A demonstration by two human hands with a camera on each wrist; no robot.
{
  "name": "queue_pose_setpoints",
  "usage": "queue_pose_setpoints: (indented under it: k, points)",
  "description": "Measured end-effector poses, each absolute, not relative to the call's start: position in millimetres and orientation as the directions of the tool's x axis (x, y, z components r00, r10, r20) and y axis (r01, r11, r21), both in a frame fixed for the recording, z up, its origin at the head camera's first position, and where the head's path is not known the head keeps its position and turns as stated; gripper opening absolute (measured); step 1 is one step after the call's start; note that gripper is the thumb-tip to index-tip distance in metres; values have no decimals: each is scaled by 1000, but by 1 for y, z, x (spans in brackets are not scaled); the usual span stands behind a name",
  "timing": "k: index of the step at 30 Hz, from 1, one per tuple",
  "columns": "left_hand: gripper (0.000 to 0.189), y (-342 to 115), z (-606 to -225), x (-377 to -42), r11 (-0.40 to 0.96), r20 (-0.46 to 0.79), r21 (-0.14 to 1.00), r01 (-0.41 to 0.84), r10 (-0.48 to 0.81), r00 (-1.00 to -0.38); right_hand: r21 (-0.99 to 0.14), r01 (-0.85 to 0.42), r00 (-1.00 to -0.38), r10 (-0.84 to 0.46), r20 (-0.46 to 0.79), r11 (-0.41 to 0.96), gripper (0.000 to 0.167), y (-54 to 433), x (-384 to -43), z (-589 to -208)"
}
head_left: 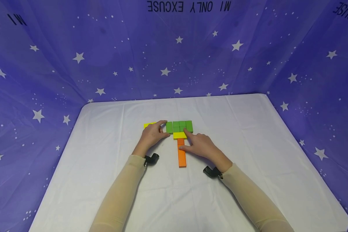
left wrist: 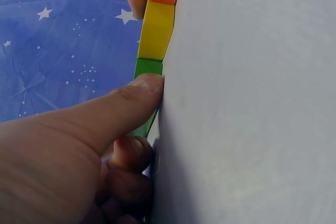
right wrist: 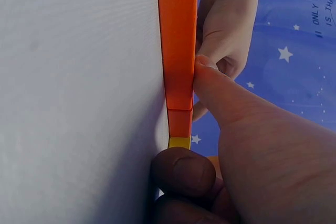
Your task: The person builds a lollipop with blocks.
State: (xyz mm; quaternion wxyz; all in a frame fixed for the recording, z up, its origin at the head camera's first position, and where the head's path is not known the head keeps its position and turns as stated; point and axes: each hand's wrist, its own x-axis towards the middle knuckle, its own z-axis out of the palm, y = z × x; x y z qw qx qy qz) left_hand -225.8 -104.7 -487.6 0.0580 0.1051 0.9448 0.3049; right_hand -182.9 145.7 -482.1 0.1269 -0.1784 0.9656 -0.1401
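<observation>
My left hand [head_left: 152, 134] pinches a green block [head_left: 169, 127] between thumb and index finger, at the left end of a row of several green blocks [head_left: 189, 126]. A thin gap parts it from the others. Under the row lies a yellow block [head_left: 178, 135], then a short orange block [head_left: 181, 141] and a long orange block [head_left: 182, 158] in line below. My right hand [head_left: 201, 145] touches the green blocks with its extended index fingertip. Its thumb rests on the long orange block, which the right wrist view shows close up.
Another yellow piece [head_left: 148, 124] lies beyond my left hand, partly hidden by it. The white cloth-covered table [head_left: 235, 129] has purple star-printed curtains [head_left: 150, 48] at its back and sides. A black wrist camera [head_left: 152, 159] hangs by each wrist.
</observation>
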Motion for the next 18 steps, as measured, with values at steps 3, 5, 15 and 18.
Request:
queue_pose_setpoints:
  k: [3,5,15,18]
  points:
    - [69,-104,-487,-225,798,-46,581,162,231,-972,-309,-309,-905,-377,-195,900,102,145,-183,-482]
    - [69,-103,-487,-225,800,-48,578,159,228,-972,-307,-310,-905,-378,-194,900,101,145,-183,-481]
    - [69,-103,-488,-226,804,-52,576,149,218,-975,-310,-303,-907,-373,-197,901,101,145,-182,-481]
    - [70,-103,-489,-225,803,-55,577,146,217,-975,-310,-301,-907,-371,-199,902,102,145,-182,-482]
